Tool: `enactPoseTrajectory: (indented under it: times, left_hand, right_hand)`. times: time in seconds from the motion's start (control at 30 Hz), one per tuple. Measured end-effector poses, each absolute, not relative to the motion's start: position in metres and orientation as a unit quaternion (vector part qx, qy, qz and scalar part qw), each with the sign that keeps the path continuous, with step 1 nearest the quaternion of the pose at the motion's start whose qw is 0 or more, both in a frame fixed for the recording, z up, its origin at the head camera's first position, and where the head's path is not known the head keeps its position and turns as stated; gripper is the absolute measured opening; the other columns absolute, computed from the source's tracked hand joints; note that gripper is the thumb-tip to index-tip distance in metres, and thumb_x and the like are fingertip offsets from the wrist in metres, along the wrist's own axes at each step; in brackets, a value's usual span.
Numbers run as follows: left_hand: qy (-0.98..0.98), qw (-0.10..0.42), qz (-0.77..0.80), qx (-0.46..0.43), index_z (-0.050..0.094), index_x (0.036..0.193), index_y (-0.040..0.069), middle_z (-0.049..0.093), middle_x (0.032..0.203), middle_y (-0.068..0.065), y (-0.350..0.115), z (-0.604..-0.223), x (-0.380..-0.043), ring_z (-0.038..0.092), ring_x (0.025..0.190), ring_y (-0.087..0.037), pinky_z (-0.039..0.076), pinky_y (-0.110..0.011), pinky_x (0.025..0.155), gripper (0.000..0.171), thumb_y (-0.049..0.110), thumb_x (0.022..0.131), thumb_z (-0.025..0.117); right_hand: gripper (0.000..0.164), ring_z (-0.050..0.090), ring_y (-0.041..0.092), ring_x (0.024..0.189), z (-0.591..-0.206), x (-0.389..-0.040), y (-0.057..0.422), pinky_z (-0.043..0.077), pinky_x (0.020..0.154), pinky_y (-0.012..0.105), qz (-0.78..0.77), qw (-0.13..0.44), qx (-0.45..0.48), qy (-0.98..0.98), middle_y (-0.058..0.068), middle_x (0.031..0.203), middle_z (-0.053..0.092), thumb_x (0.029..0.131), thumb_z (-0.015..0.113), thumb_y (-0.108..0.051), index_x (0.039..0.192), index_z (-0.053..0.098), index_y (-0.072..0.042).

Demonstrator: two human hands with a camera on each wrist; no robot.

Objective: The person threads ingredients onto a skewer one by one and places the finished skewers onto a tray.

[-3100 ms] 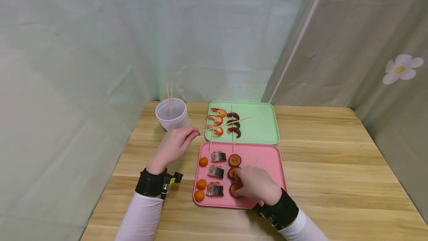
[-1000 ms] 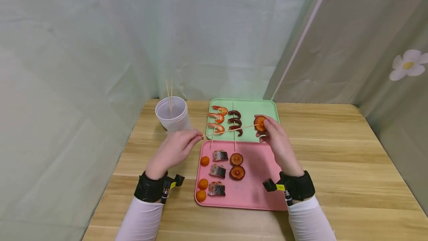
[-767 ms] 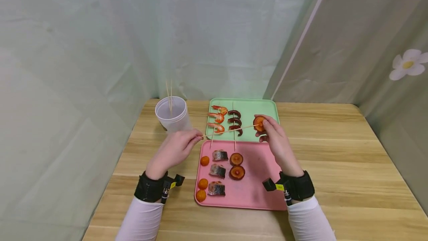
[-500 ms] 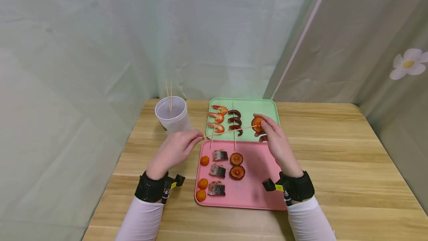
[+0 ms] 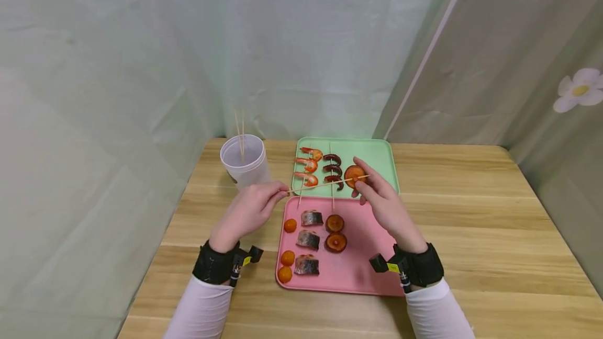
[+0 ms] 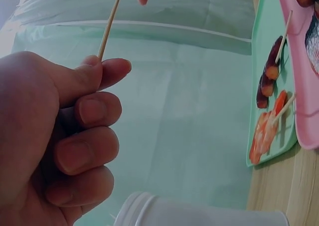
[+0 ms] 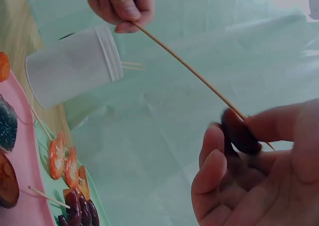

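My left hand (image 5: 249, 209) pinches one end of a bamboo skewer (image 5: 315, 186) between thumb and forefinger, other fingers curled under. With thumb and fingertips, my right hand (image 5: 387, 213) holds a brown mushroom cap (image 5: 353, 171) near the skewer's far end. In the right wrist view the skewer (image 7: 189, 69) runs to the mushroom cap (image 7: 240, 132) and its point shows beyond it. Two more mushroom caps (image 5: 335, 242) lie on the pink tray (image 5: 365, 271), beside fish pieces (image 5: 307, 239) and orange balls (image 5: 287, 258).
Behind the pink tray, a green tray (image 5: 377, 153) bears a shrimp skewer (image 5: 308, 165) and a skewer of dark curled tentacles (image 5: 333, 170). A white tub (image 5: 247, 171) with skewers in it stands at the back left. Curtains hang behind the wooden table (image 5: 480, 224).
My right hand has picked a mushroom cap off the pink tray and raised it to the skewer's tip. Since then it has slid left along the skewer, whose point now emerges past it.
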State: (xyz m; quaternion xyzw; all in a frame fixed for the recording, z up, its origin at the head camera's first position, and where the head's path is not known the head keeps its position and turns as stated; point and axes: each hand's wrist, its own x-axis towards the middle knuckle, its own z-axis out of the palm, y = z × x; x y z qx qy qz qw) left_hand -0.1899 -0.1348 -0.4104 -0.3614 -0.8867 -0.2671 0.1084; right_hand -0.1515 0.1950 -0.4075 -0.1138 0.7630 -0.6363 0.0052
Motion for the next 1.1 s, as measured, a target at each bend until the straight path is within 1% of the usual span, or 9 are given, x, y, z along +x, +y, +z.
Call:
enactPoseTrajectory:
  times: [0.1, 0.17, 0.27, 0.4, 0.5, 0.63, 0.77, 0.93, 1.1]
  left_hand:
    - [-0.883, 0.107, -0.274, -0.365, 0.076, 0.113, 0.009, 0.077, 0.103, -0.001, -0.131, -0.41, -0.189, 0.069, 0.085, -0.013, 0.06, -0.039, 0.078, 0.012, 0.015, 0.107, 0.067]
    - [-0.879, 0.104, -0.283, -0.369, 0.076, 0.112, 0.009, 0.077, 0.102, -0.002, -0.129, -0.409, -0.187, 0.07, 0.085, -0.014, 0.059, -0.04, 0.078, 0.011, 0.014, 0.108, 0.067]
    - [-0.872, 0.093, -0.301, -0.376, 0.075, 0.112, 0.008, 0.076, 0.101, -0.002, -0.124, -0.41, -0.185, 0.069, 0.086, -0.014, 0.059, -0.039, 0.079, 0.012, 0.012, 0.108, 0.065]
    - [-0.858, 0.067, -0.328, -0.39, 0.074, 0.113, 0.009, 0.073, 0.096, 0.001, -0.113, -0.412, -0.182, 0.062, 0.08, -0.011, 0.056, -0.034, 0.074, 0.013, 0.012, 0.11, 0.061]
    - [-0.847, 0.055, -0.342, -0.403, 0.073, 0.112, 0.009, 0.072, 0.095, 0.003, -0.105, -0.415, -0.181, 0.06, 0.078, -0.008, 0.054, -0.03, 0.072, 0.013, 0.012, 0.111, 0.061]
    - [-0.836, 0.057, -0.361, -0.409, 0.072, 0.109, 0.008, 0.071, 0.093, 0.003, -0.098, -0.42, -0.179, 0.06, 0.077, -0.008, 0.054, -0.029, 0.072, 0.01, 0.01, 0.11, 0.062]
    - [-0.829, 0.063, -0.376, -0.408, 0.071, 0.106, 0.007, 0.068, 0.089, 0.004, -0.095, -0.423, -0.179, 0.059, 0.076, -0.008, 0.054, -0.028, 0.07, 0.01, 0.008, 0.109, 0.062]
    - [-0.82, 0.065, -0.396, -0.408, 0.071, 0.106, 0.007, 0.069, 0.089, 0.003, -0.095, -0.426, -0.179, 0.059, 0.075, -0.007, 0.054, -0.028, 0.069, 0.011, 0.007, 0.11, 0.06]
    - [-0.814, 0.074, -0.41, -0.405, 0.071, 0.105, 0.008, 0.07, 0.089, 0.002, -0.096, -0.426, -0.18, 0.059, 0.074, -0.008, 0.055, -0.028, 0.069, 0.011, 0.006, 0.109, 0.061]
  right_hand:
    - [0.055, 0.06, 0.028, 0.091, -0.408, -0.15, 0.192, 0.05, 0.078, 0.032, -0.628, -0.001, -0.111, 0.77, 0.019, 0.111, 0.061, 0.114, 0.057, -0.023, 0.166, 0.04, -0.023]
    - [0.055, 0.059, 0.03, 0.093, -0.41, -0.149, 0.19, 0.05, 0.077, 0.033, -0.636, -0.004, -0.102, 0.765, 0.018, 0.114, 0.063, 0.112, 0.06, -0.025, 0.164, 0.044, -0.021]
    - [0.046, 0.06, 0.03, 0.103, -0.413, -0.147, 0.185, 0.05, 0.081, 0.031, -0.644, -0.006, -0.091, 0.76, 0.015, 0.132, 0.065, 0.111, 0.063, -0.026, 0.154, 0.056, -0.013]
    - [0.032, 0.062, 0.026, 0.12, -0.417, -0.145, 0.173, 0.052, 0.088, 0.028, -0.623, 0.0, -0.107, 0.775, 0.01, 0.152, 0.059, 0.109, 0.066, -0.025, 0.133, 0.072, -0.003]
    - [0.029, 0.065, 0.029, 0.115, -0.419, -0.143, 0.163, 0.054, 0.086, 0.031, -0.603, 0.015, -0.129, 0.787, 0.014, 0.143, 0.066, 0.108, 0.068, -0.024, 0.126, 0.075, -0.003]
    - [0.03, 0.064, 0.036, 0.092, -0.422, -0.142, 0.153, 0.056, 0.071, 0.036, -0.594, 0.035, -0.141, 0.791, 0.012, 0.135, 0.07, 0.107, 0.069, -0.026, 0.129, 0.075, -0.006]
    - [0.031, 0.063, 0.04, 0.082, -0.424, -0.142, 0.151, 0.057, 0.062, 0.039, -0.594, 0.041, -0.14, 0.791, 0.01, 0.13, 0.071, 0.107, 0.07, -0.028, 0.129, 0.075, -0.007]
    - [0.039, 0.063, 0.041, 0.09, -0.424, -0.142, 0.151, 0.056, 0.067, 0.035, -0.598, 0.044, -0.147, 0.786, 0.01, 0.124, 0.073, 0.108, 0.069, -0.027, 0.14, 0.069, -0.007]
    - [0.045, 0.065, 0.032, 0.098, -0.421, -0.142, 0.15, 0.053, 0.078, 0.032, -0.596, 0.037, -0.158, 0.787, 0.008, 0.12, 0.073, 0.108, 0.069, -0.027, 0.148, 0.063, -0.007]
